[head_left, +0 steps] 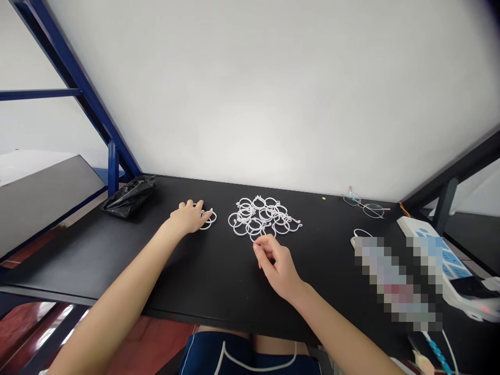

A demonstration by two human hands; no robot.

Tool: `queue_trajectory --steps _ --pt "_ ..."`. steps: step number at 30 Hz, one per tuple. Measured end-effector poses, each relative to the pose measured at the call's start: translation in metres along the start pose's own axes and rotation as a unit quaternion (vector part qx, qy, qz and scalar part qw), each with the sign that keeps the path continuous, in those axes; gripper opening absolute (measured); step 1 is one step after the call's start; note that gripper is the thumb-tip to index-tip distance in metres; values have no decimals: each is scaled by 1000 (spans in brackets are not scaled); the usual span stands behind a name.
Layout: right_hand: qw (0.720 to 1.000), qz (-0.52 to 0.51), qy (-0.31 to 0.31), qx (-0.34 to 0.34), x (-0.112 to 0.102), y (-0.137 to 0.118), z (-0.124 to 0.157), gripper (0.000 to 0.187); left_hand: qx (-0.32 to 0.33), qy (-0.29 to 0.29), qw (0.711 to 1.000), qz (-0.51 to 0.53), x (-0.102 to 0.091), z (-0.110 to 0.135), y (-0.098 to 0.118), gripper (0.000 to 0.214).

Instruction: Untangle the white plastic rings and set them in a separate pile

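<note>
Behind everything a pale wall (pixel 273 94) is seen, and against it a black table (pixel 222 281) is set. At its right side a power strip (pixel 410 226) is placed, its near part partly blurred out. At the middle of the table a loose pile of white rings (pixel 265 214) is spread, many overlapped and each apparently small-tabbed. At the far left a black bag (pixel 130 198) is laid.

The left hand (pixel 187 217) is held palm down with fingers spread, over a smaller group of rings (pixel 208 221) well apart from the bag; whether any is gripped cannot be told. The right hand (pixel 277 263) is drawn narrow, thumb and fingertips pinched at the pile's near edge; whether a ring is caught there cannot be told. Beyond, by the wall, glasses (pixel 373 210) are left.

Because the hoops are crossed and their tabs could be hooked, neighbours could be dragged along by any pull. A thin rim could be lost from a fingertip pinch, and the smaller group could be scattered by a sideways palm.
</note>
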State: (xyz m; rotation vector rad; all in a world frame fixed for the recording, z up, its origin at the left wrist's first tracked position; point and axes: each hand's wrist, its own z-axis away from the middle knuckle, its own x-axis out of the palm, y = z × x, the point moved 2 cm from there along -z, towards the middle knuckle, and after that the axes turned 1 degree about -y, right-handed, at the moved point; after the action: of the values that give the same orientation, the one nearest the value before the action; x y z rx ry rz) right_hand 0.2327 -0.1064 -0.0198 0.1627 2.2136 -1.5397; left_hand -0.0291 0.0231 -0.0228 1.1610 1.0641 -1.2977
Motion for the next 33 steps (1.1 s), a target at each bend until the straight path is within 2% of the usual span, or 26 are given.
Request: queue_trajectory --steps 6,9,11,13,15,16,18,20,24,33 --pt "1000 2 -3 -4 -2 -3 2 13 -9 31 999 -6 -2 -5 -12 51" --pt "1000 3 -9 -4 -1 -4 2 13 -48 36 998 -24 -7 0 -9 50" --pt "1000 4 -16 -6 -1 -5 2 13 -41 78 995 -54 -13 5 -1 50" --pt "1000 8 -18 -8 -1 -6 2 15 17 149 987 -61 -20 10 11 46" --pt "1000 15 -12 -11 -2 -6 1 17 108 197 974 -16 -26 14 25 38" --pt "1000 18 -9 -12 -2 -6 1 17 170 200 965 16 -27 16 32 35" --pt "1000 23 -2 -16 -3 -6 1 18 285 170 941 70 -27 21 46 30" --pt "999 27 0 -18 -3 -6 1 18 345 139 923 96 -23 26 56 26" --pt "999 33 3 -23 -3 -6 0 18 365 112 918 105 -12 29 65 22" --pt "999 42 -1 -28 -3 -6 0 18 382 121 907 125 -3 26 69 17"
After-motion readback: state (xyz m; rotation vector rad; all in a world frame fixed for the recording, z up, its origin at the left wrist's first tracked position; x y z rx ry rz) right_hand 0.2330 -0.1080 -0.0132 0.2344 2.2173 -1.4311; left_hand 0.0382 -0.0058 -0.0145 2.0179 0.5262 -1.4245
